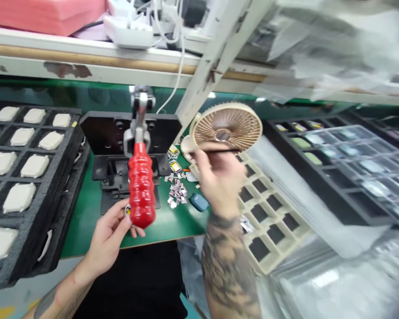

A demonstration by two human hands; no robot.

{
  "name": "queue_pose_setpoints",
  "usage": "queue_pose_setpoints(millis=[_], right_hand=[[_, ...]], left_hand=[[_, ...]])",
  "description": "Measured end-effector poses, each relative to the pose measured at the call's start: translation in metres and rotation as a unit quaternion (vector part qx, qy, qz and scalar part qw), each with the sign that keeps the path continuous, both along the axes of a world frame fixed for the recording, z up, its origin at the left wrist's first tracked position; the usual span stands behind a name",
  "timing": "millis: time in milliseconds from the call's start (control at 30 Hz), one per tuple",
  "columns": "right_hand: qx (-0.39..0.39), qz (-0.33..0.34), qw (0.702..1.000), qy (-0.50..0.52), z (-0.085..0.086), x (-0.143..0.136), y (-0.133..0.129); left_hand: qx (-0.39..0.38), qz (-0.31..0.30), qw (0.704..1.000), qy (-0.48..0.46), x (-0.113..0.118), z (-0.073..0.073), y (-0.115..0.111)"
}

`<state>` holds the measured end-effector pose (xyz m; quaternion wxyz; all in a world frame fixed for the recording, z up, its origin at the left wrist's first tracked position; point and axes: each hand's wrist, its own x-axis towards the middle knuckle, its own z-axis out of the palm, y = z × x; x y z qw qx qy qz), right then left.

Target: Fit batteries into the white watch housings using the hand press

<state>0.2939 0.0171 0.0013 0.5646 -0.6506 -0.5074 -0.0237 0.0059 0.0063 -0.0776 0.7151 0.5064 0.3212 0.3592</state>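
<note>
Low in front of a black press fixture point(129, 128), my left hand point(113, 230) pinches a small part with yellow on it point(128, 211), partly hidden by the red handle point(141, 186). My right hand point(221, 175) is raised in front of a beige fan point(228, 126), its fingers curled around a thin dark tool point(219, 151), blurred by motion. Between the hands, small pinkish pieces point(177, 194) are scattered on the green table point(166, 226), with yellow-marked parts point(175, 166) behind them and a dark blue object point(199, 202) to their right.
Foam trays with white square parts point(19, 197) stand at the left. A beige compartment tray point(279, 248) lies right of my forearm. Farther right are black trays point(339, 199) and clear plastic sheets point(352, 274). A shelf point(119, 66) with cables runs along the back.
</note>
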Motion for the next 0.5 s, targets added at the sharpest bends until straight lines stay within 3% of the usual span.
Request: queue_pose_setpoints(millis=[67,133,333,433,500], right_hand=[[0.029,0.006,0.999,-0.039,0.0,-0.001,0.025],[0.034,0.009,0.996,-0.082,-0.007,-0.01,0.024],[-0.08,0.121,0.958,-0.249,-0.059,-0.048,-0.065],[-0.153,0.143,0.936,-0.282,-0.077,-0.053,-0.086],[-0.168,0.116,0.945,-0.254,-0.076,-0.05,-0.091]], left_hand=[[0.019,0.003,1.0,0.009,-0.001,0.001,-0.001],[0.027,0.01,1.0,0.012,-0.001,0.002,-0.002],[0.02,0.031,0.999,0.039,-0.003,0.0,-0.003],[0.026,0.021,0.998,0.055,-0.005,0.0,-0.004],[0.029,0.016,0.997,0.063,-0.006,0.001,-0.004]])
